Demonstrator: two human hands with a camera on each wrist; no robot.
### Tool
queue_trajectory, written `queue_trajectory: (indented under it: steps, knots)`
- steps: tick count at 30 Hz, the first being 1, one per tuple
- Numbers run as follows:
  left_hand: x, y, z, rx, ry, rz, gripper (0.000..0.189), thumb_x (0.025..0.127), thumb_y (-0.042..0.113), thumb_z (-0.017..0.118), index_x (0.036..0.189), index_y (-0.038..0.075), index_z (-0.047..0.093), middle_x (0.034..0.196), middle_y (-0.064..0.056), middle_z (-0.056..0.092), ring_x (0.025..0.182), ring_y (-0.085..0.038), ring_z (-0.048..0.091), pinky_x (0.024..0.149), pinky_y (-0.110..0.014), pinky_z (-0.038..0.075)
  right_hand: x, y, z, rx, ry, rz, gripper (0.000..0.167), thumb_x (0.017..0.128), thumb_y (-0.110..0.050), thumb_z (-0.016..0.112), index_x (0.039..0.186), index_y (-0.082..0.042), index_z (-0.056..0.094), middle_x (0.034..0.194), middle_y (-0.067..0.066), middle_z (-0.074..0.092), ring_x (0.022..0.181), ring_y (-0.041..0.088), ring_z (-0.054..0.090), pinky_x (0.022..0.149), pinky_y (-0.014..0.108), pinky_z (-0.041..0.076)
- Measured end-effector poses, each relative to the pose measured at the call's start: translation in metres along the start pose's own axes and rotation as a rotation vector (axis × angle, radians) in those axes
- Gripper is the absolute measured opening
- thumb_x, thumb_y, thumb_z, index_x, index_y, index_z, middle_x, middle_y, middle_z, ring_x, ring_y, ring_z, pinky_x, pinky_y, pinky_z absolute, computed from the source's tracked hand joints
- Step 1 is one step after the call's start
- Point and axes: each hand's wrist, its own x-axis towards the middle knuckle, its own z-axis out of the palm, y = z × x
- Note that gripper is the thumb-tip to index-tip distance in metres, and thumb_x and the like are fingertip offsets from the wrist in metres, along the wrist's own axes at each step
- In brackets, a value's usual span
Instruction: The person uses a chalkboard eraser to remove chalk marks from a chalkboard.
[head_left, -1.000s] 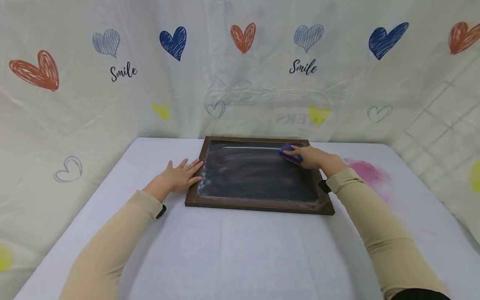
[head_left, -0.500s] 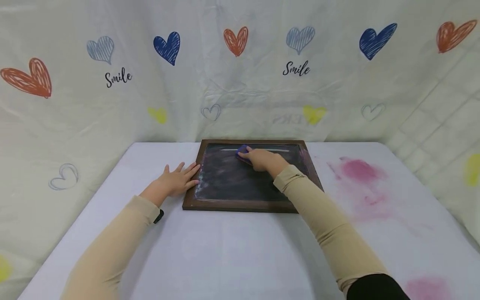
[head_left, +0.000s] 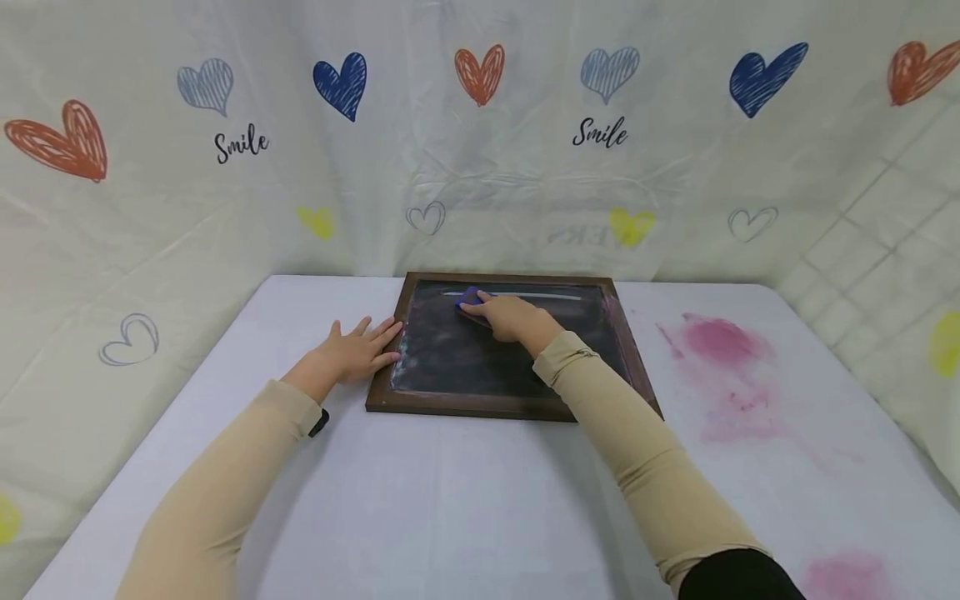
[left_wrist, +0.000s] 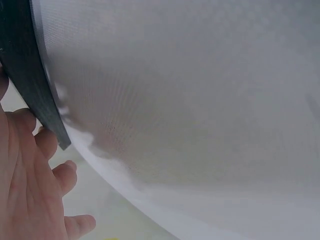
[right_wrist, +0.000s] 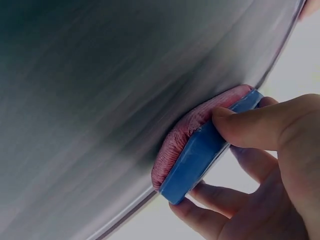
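Observation:
A chalkboard (head_left: 450, 358) in a brown wooden frame lies flat on the white-covered table, smeared with chalk dust. My right hand (head_left: 513, 318) grips a blue chalkboard eraser (right_wrist: 195, 162) between thumb and fingers near the board's far edge. In the right wrist view the eraser's reddish felt pad (right_wrist: 175, 145) is against the dark surface. A pale chalk streak runs along the far side, partly behind the eraser. My left hand (head_left: 348, 354) rests with fingers spread on the left side of the frame (left_wrist: 35, 70).
The white tablecloth (head_left: 420, 500) carries pink powder stains (head_left: 723, 342) right of the board and near the front right. A pale curtain (head_left: 525, 167) printed with hearts and "Smile" hangs right behind the table.
My right hand has swept the eraser leftward across the far part of the board, mostly in the first half second. The left hand stays on the frame; the head view shifts slightly.

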Motion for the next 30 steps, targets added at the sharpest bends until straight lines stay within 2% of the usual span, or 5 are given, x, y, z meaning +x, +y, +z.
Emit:
queue_trajectory:
  steps: [7, 14, 18, 23, 30]
  knots:
    - [0.002, -0.001, 0.001, -0.003, -0.008, -0.004, 0.071, 0.111, 0.054, 0.030, 0.167, 0.017, 0.007, 0.172, -0.006, 0.007, 0.155, -0.040, 0.009, 0.114, -0.075, 0.004, -0.023, 0.064, -0.001, 0.095, 0.029, 0.164, 0.077, 0.097, 0.011, 0.053, 0.162, -0.023, 0.030, 0.169, 0.019, 0.014, 0.123, 0.044, 0.052, 0.084, 0.045, 0.045]
    - [0.002, -0.003, -0.001, -0.004, -0.005, -0.006, 0.071, 0.111, 0.052, 0.031, 0.167, 0.016, 0.008, 0.172, -0.006, 0.008, 0.155, -0.040, 0.008, 0.114, -0.075, 0.002, -0.051, 0.112, 0.000, 0.096, 0.049, 0.307, 0.066, 0.100, 0.006, 0.049, 0.160, -0.013, 0.033, 0.162, 0.033, 0.022, 0.132, 0.053, 0.045, 0.086, 0.049, 0.043]
    - [0.001, -0.003, -0.002, -0.007, -0.009, -0.007, 0.071, 0.111, 0.052, 0.032, 0.167, 0.016, 0.008, 0.172, -0.007, 0.008, 0.155, -0.041, 0.008, 0.114, -0.075, 0.002, -0.057, 0.120, 0.002, 0.129, 0.063, 0.341, 0.064, 0.101, 0.006, 0.048, 0.160, -0.012, 0.033, 0.161, 0.034, 0.020, 0.132, 0.056, 0.043, 0.085, 0.050, 0.043]
    - [0.002, -0.004, -0.002, -0.007, -0.008, -0.004, 0.072, 0.110, 0.053, 0.032, 0.167, 0.017, 0.008, 0.172, -0.007, 0.008, 0.155, -0.041, 0.008, 0.114, -0.075, 0.002, -0.055, 0.117, 0.005, 0.157, 0.087, 0.351, 0.066, 0.100, 0.006, 0.050, 0.161, -0.011, 0.031, 0.162, 0.035, 0.017, 0.135, 0.058, 0.038, 0.088, 0.052, 0.044]
    - [0.006, -0.006, 0.002, -0.010, -0.007, 0.011, 0.072, 0.110, 0.054, 0.031, 0.167, 0.017, 0.007, 0.172, -0.006, 0.007, 0.155, -0.040, 0.008, 0.114, -0.075, 0.003, -0.045, 0.102, 0.005, 0.160, 0.092, 0.326, 0.067, 0.100, 0.005, 0.051, 0.162, -0.010, 0.029, 0.162, 0.034, 0.018, 0.128, 0.054, 0.048, 0.086, 0.049, 0.044]
